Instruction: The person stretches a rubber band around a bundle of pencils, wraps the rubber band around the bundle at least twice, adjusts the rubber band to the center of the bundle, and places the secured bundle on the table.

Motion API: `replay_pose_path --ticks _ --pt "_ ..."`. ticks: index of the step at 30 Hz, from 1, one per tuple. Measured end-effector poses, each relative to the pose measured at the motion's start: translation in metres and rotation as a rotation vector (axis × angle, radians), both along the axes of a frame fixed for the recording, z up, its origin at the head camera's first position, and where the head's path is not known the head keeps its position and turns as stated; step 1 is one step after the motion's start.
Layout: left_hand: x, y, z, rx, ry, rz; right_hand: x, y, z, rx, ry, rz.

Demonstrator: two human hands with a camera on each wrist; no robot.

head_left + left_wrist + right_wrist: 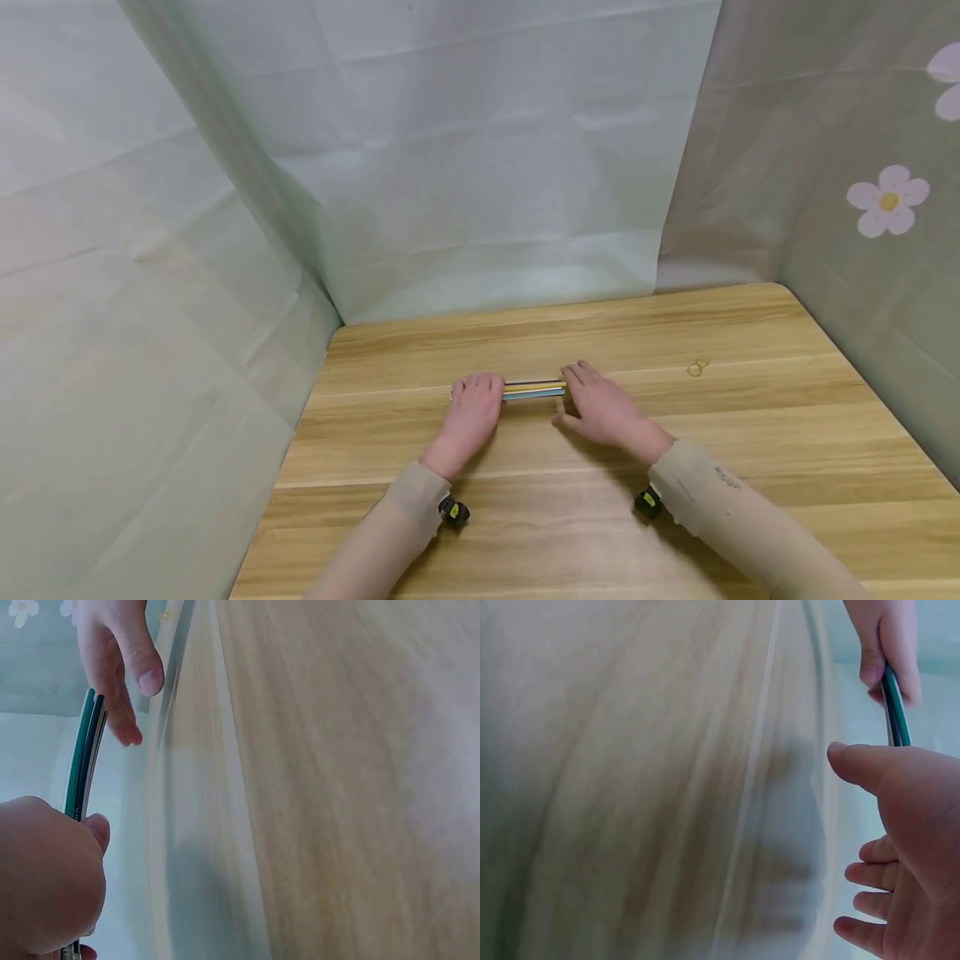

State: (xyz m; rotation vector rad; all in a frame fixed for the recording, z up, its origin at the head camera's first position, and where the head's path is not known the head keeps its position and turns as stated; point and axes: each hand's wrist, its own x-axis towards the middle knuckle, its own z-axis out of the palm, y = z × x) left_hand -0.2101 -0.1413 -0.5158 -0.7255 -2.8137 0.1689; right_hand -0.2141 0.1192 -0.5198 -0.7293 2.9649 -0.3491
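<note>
My left hand (474,410) grips a small bundle of pencils (534,390) near its left end, fingers curled over the top. Blue, yellow, white and dark shafts show in the head view, and green and black ones (85,757) in the left wrist view. At the bundle's right end, my right hand (603,412) is spread, its palm facing the pencil tips. Its thumb (862,766) and fingers are extended and apart, curled round nothing. The left hand covers the other end of the bundle.
Two thin yellow rubber bands (697,367) lie on the wooden table (750,533), to the right of the hands. Pale cloth walls (480,167) stand behind the table and along both sides. A black wrist camera (454,511) sits at the left sleeve.
</note>
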Motion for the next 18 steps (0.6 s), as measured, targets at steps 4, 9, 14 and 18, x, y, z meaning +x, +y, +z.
replay_pose_path --ticks 4,9,14,18 --pt "0.002 0.001 0.001 -0.022 0.014 -0.008 0.003 -0.005 0.000 -0.008 0.008 0.004" --pt "0.003 0.003 0.003 -0.042 0.000 -0.006 0.005 -0.011 0.000 -0.041 0.006 0.012" --pt "0.002 0.006 0.004 -0.056 0.008 -0.005 0.006 -0.013 0.000 -0.073 -0.008 -0.003" --pt "0.002 0.009 0.007 -0.073 0.006 -0.015 0.006 -0.011 0.002 -0.107 -0.041 -0.003"
